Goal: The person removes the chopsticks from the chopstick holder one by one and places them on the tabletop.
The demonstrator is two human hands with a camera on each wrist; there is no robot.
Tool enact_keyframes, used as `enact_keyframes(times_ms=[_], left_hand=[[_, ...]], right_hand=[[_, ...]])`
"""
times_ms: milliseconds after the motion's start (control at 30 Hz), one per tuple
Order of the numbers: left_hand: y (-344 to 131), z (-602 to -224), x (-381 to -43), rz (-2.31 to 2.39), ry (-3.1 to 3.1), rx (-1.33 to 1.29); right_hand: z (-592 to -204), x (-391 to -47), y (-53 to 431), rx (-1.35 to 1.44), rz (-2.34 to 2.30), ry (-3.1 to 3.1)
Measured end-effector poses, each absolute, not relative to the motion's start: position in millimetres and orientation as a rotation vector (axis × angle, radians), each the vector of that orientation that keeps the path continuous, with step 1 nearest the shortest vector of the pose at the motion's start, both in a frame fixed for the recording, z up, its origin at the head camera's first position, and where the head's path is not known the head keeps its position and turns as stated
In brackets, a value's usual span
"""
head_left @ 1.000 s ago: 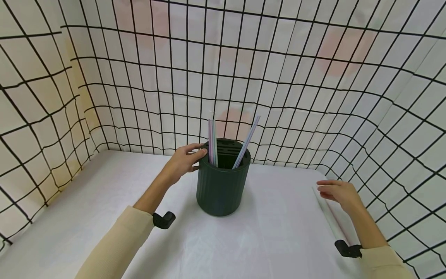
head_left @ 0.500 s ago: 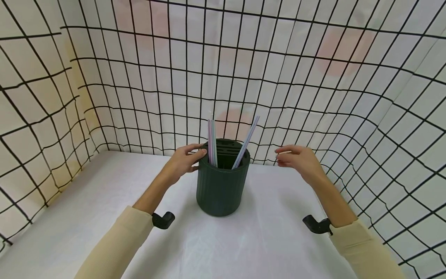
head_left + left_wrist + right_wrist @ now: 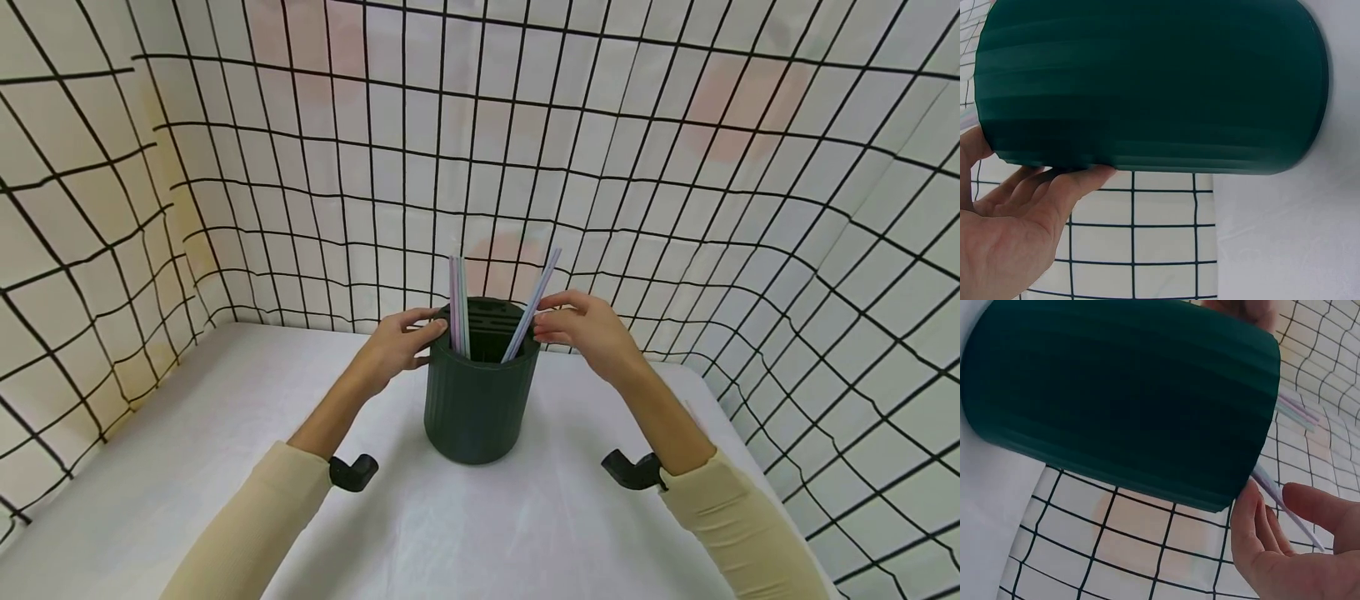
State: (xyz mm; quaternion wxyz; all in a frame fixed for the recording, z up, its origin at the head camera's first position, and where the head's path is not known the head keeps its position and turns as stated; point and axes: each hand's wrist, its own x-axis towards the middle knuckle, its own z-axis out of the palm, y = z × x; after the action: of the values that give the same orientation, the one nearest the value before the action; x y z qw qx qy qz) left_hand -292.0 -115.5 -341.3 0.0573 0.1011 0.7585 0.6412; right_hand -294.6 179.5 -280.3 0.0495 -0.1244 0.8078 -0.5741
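A dark green ribbed utensil holder [image 3: 480,408] stands upright on the white table, with slots across the back of its top. Pastel straws rise from its front opening: pink and green straws [image 3: 458,308] at the left, lilac straws [image 3: 531,307] leaning right. My left hand [image 3: 393,346] holds the holder's left rim, thumb at the front and fingers along the side [image 3: 1088,181]. On the opposite side, my right hand [image 3: 588,333] is at the rim beside the lilac straws. Its fingertips [image 3: 1247,490] meet the holder's edge, while the thumb stands apart, overlapping a lilac straw in the right wrist view.
Black wire grid [image 3: 405,183] over white sheeting encloses the white table [image 3: 465,533] at the back and both sides. A thin pale item [image 3: 692,410] lies on the right of the table, mostly hidden behind my right forearm.
My right hand has moved left from the table's right side, over the pale item, to the holder's right rim. My left hand and the holder have stayed in place.
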Motion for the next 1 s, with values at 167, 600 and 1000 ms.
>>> enact_keyframes(times_ms=[167,600,1000], left_hand=[[-115.9,-342.1,-292.4,1.947,2.303,0.307],[-115.1,-342.5,-292.0,1.955,2.293,0.312],[-115.1,-342.0,-292.2,1.955,2.297,0.318]], right_hand=[[-287.0,-292.9,174.8,-0.402,-1.708,2.488],[-298.9,-293.4,169.4,-0.362,-1.765,2.533],[-291.2,-293.9,171.4,-0.304,-1.844,2.485]])
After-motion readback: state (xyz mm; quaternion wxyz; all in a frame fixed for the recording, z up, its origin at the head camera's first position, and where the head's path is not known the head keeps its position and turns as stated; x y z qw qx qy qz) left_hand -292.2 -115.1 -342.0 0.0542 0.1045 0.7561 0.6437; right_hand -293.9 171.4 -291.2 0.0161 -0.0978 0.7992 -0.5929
